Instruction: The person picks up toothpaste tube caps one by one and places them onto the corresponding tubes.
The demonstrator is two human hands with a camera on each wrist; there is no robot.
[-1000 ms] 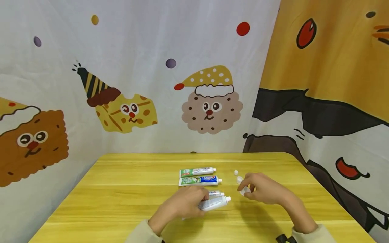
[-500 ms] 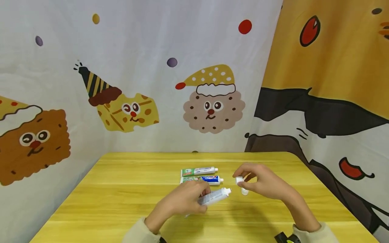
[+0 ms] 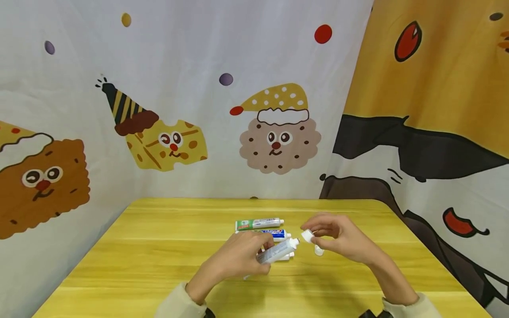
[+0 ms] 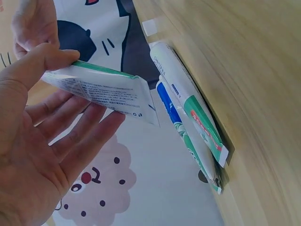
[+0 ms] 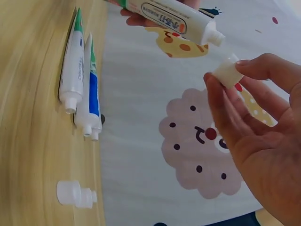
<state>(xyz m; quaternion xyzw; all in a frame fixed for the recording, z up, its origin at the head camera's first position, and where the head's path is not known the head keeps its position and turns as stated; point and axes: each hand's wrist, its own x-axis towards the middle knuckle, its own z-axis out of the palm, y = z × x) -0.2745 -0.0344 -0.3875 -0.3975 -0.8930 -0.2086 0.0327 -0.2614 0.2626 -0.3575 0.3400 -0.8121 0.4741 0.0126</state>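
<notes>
My left hand (image 3: pixel 240 254) holds a white toothpaste tube (image 3: pixel 278 251) with a green end, raised over the table. In the left wrist view its thumb presses the tube (image 4: pixel 106 87) from above, with the fingers beneath. The tube's bare nozzle points toward my right hand (image 3: pixel 343 238). Thumb and fingertips of that hand pinch a white screw cap (image 5: pixel 228 71). In the right wrist view a small gap separates the cap from the nozzle (image 5: pixel 216 38).
On the wooden table (image 3: pixel 159 247) lie a green-and-white toothpaste tube (image 3: pixel 260 224), a blue one (image 3: pixel 280 234) and another tube (image 3: pixel 287 256) partly hidden below the held one. Loose white caps (image 5: pixel 68 192) stand to their right. A printed cartoon cloth (image 3: pixel 179 66) hangs behind.
My right hand has picked a cap up off the table and carried it left toward the nozzle. My left hand has raised the tube, nozzle tilted higher.
</notes>
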